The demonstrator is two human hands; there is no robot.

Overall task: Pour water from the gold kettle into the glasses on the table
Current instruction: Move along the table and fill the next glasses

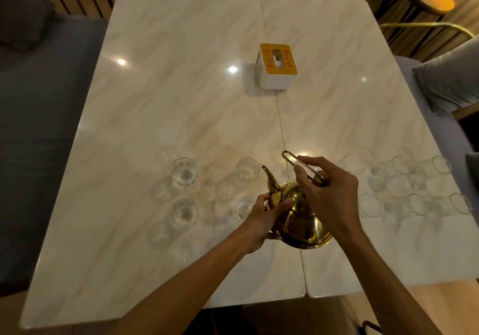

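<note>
Right hand [329, 186] gripped the gold kettle [298, 218] handle; left hand [261, 220] cupped its body, spout tilted over a glass [247, 170] on the table [181, 88].

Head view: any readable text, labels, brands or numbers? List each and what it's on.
Tissue box, orange top: red marks on both sides of the slot, too blurred to read.
Tissue box, left white side: a small dark printed patch, too small to read.
Gold kettle, glasses and table: no text visible.
</note>
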